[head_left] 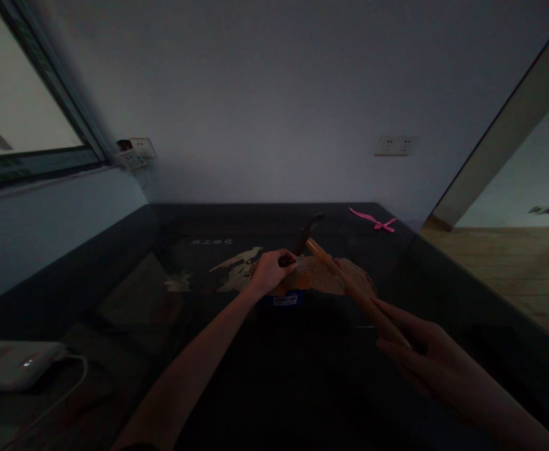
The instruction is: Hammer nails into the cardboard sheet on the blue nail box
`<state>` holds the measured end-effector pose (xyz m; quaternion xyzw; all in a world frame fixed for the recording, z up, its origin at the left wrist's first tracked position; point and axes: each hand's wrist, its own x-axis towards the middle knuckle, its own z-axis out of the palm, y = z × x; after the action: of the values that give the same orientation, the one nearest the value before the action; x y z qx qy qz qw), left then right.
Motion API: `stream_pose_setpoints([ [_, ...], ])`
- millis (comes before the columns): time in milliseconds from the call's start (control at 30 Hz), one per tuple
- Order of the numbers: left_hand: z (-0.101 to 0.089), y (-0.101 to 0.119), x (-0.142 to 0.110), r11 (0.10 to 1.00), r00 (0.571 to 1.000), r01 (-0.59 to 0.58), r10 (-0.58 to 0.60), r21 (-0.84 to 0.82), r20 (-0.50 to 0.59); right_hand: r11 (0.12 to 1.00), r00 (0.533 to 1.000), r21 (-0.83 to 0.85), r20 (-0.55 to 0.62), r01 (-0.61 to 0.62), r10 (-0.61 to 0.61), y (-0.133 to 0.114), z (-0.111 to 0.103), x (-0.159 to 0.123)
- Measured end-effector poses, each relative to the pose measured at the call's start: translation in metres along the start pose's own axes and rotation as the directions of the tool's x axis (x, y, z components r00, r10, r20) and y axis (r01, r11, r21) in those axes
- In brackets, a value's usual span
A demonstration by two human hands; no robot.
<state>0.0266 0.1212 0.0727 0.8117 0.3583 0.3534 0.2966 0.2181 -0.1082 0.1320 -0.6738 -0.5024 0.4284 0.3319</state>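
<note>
Head view, and at the left we've got a white box-shaped device, smooth plastic with rounded corners, lying by the left edge of the table, a thin pale cable curling from it towards the near edge. The tabletop is dark and glossy, throwing back dim reflections. Further along, white lettering sits towards the far edge, pale leafy shapes below it, and here's the left hand, out over the middle, thumb and fingers drawn together in a pinch; whether anything small is between them, I cannot tell. Just below those fingers is a blue item with a white label, roughly central between the left and right edges. And there's the hammer: dark curved head angled towards the far edge, close to the pinching fingers, contact unclear, its pale wooden handle running diagonally down over a scaly, orange-brown patterned shape. The right hand has the handle's lower end firmly wrapped. So the tool is up and in hand, the left fingers positioned; no finished result shows, and what's left can't be read from here. Over by the far right corner, a pink ribbon, soft and narrow, lies crossed over itself.
</note>
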Motion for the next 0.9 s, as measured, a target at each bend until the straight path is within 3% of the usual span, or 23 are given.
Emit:
stream_pose_setpoints([
  [267, -0.0003, -0.0006, 0.0012, 1.0, 1.0, -0.004, 0.004, 0.008, 0.008, 1.0, 0.999, -0.005, -0.029, 0.014, -0.015, 0.0014, -0.0005, 0.0006],
  [467, 0.0007, -0.0016, 0.0015, 1.0, 1.0, 0.005, -0.005, 0.029, -0.012, 0.982, 0.98, -0.098, -0.103, 0.161, -0.171, -0.0028, -0.0018, 0.0018],
  [633, 0.0013, -0.0018, 0.0014, 1.0, 1.0, -0.013, 0.013, 0.016, -0.011, 0.997, 0.995, -0.049, -0.075, 0.057, -0.061, 0.0005, -0.0013, 0.0018],
  [767, 0.0009, -0.0015, 0.0012, 1.0, 1.0, -0.003, 0.003, 0.01, -0.015, 0.999, 0.999, -0.011, -0.003, 0.043, -0.043, 0.0013, 0.0016, 0.0027],
  [900, -0.0009, 0.001, 0.0002, 1.0, 1.0, -0.008, 0.008, 0.026, -0.021, 1.0, 1.0, 0.018, -0.023, 0.011, -0.011, 0.0008, 0.0014, 0.0012],
])
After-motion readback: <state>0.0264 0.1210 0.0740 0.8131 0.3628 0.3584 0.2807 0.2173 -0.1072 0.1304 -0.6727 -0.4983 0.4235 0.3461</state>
